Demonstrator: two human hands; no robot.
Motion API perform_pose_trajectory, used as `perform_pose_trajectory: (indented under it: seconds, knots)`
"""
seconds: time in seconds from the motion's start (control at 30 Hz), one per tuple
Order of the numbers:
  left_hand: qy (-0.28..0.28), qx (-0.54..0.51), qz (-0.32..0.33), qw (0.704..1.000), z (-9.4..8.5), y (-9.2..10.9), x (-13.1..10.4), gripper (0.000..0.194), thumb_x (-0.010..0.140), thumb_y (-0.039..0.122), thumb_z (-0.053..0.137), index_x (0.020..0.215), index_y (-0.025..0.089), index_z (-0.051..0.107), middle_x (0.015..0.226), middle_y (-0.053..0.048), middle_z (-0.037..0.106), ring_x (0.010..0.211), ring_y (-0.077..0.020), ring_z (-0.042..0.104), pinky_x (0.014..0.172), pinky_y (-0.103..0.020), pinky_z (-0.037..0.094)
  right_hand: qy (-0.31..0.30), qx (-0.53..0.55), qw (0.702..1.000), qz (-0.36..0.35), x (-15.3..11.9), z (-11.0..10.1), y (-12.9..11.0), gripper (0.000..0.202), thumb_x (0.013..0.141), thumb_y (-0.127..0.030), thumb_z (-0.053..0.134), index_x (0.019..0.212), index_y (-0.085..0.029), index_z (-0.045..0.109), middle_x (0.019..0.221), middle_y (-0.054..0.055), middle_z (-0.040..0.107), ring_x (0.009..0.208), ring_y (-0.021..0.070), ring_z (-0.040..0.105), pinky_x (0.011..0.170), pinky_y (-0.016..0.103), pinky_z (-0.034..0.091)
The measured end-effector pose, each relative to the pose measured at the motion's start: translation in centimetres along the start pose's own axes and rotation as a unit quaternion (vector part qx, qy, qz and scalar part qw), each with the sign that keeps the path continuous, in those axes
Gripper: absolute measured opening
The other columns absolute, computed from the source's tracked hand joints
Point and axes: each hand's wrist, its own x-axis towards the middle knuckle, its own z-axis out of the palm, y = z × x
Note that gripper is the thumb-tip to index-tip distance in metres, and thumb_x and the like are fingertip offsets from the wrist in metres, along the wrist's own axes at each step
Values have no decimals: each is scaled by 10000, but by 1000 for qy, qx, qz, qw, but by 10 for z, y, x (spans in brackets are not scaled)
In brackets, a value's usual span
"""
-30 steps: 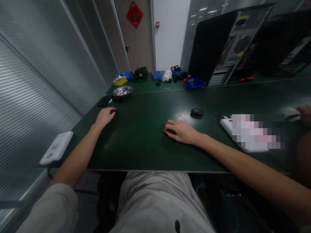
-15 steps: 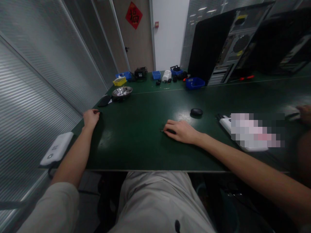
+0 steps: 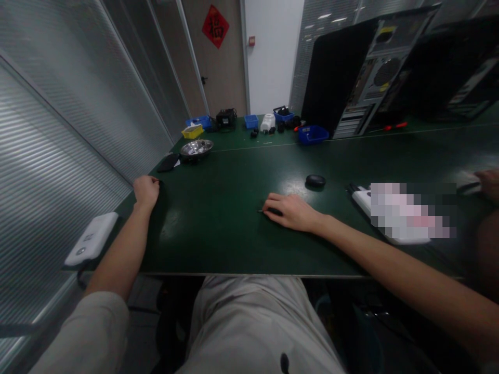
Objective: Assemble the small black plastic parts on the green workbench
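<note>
My right hand [image 3: 290, 210] rests on the green tabletop [image 3: 218, 223], closed around a slim tool [image 3: 275, 211]. A thin metal tip pokes out to the left of the fingers, and a dark handle shows inside the curled hand; its exact kind I cannot make out. Beyond that hand lies a smooth black oval object [image 3: 315, 181], like a computer mouse, untouched. Over at the table's left edge, my left hand [image 3: 147, 192] is closed with its fingertips pressed together. A tiny dark bit shows at those fingertips, too small to name.
A metal bowl [image 3: 197, 149] and a flat black item [image 3: 168, 162] lie beyond my left hand. Blue bins [image 3: 313, 135] and a computer case [image 3: 339, 78] stand at the back. White devices [image 3: 90, 240] flank me. Another person's hand [image 3: 489, 182] is at far right.
Both hands stay in nearly the same places, and the tool remains in my right hand. Only a very slight shift of the whole view shows.
</note>
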Motion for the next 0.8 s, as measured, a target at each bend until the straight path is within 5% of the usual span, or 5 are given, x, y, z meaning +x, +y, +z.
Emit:
perform_pose_trajectory:
  seconds: [0.27, 0.57, 0.8]
  knots:
    - [24, 38, -53, 998, -3, 5, -4, 274, 864, 238, 647, 1078, 149, 794, 1088, -171, 729, 1066, -349, 646, 914, -444, 519, -4, -1, 1000, -1, 0, 1, 2, 217, 1042, -352, 522, 1116, -222, 680, 1063, 56, 648, 741, 138, 580, 630, 269, 335]
    - [16, 0, -70, 997, -4, -2, -3, 257, 904, 275, 666, 1105, 169, 787, 1042, -120, 742, 975, -272, 652, 910, -372, 500, -12, -15, 1000, 4, 0, 1, 1, 233, 1052, -366, 502, 1116, -224, 676, 1075, 53, 652, 756, 141, 593, 632, 275, 340]
    - [4, 3, -91, 996, -3, 0, -2, 220, 862, 298, 713, 1036, 181, 779, 1057, -139, 722, 955, -306, 648, 866, -410, 514, -4, -3, 1000, 2, 0, 1, 1, 218, 1041, -359, 523, 1110, -227, 681, 1075, 51, 651, 752, 140, 592, 639, 281, 352]
